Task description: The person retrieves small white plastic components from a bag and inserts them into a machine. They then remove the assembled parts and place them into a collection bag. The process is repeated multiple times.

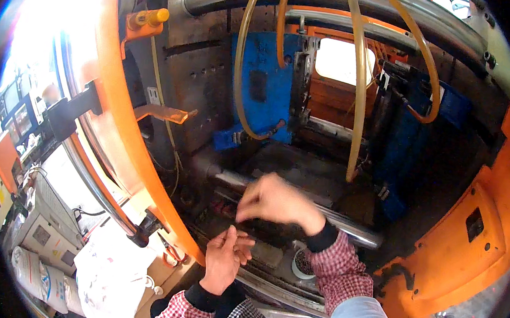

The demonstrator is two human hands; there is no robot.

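Just above the lower middle, my left hand [224, 261] is raised with its fingers curled in and the thumb against them. What it holds, if anything, is too small to make out. Above it and slightly right is my right hand [276, 200], smeared by motion, with its fingers pointing down toward the left one. The two hands are close but apart. Both are over the lower bed of a moulding machine, in front of a steel bar [345, 225]. Behind them stand a blue mould half [271, 95] on the left and another dark blue mould half [407, 143] on the right.
Yellowish hoses [359, 95] hang between the mould halves. A white bucket [302, 265] of dark bits stands beside my right sleeve. The machine's orange frame [142, 169] rises on the left, an orange panel [457, 232] on the right. Red-handled pliers [170, 253] and white bags [111, 276] lie at lower left.
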